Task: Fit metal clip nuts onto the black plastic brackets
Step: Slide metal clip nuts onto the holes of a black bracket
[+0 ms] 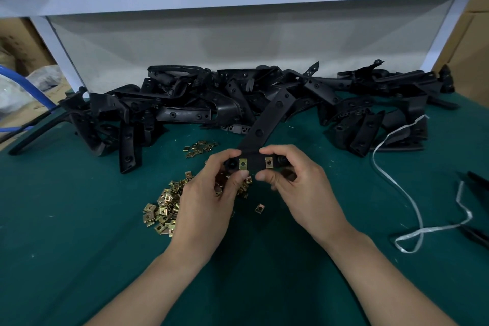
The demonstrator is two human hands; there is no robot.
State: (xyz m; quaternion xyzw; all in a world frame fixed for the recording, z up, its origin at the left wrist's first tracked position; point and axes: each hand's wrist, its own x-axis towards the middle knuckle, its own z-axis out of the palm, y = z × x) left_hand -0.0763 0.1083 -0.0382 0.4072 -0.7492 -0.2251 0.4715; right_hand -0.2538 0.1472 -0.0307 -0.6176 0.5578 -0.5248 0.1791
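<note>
- Two hands hold one black plastic bracket (267, 119) over the green table mat (66, 219), gripping its near crossbar so that its long arm slants up and away from the fingertips.
- Left hand (209, 193): the fingers curl over the crossbar's left end and the thumb presses from below, clamped on the bracket.
- Right hand (296, 182): the forefinger hooks over the top of the crossbar and the thumb closes under it, pinching the right end.
- First fitted clip nut (243, 164): a brass-coloured piece seated on the crossbar, just above the left thumb tip.
- Second fitted clip nut (268, 162): seated on the same crossbar, just inside the right forefinger and thumb.
- Pile of loose clip nuts (164, 209): on the mat below and left of the left fingers, partly hidden by that hand.
- Single clip nut (260, 208): alone on the mat, below both thumbs.
- Small cluster of clip nuts (199, 148): just beyond the left fingers.
- Heap of black brackets (211, 103): well beyond the fingertips, along the back of the mat.
- White strap (412, 193): looped on the mat, well right of the right fingers.
</note>
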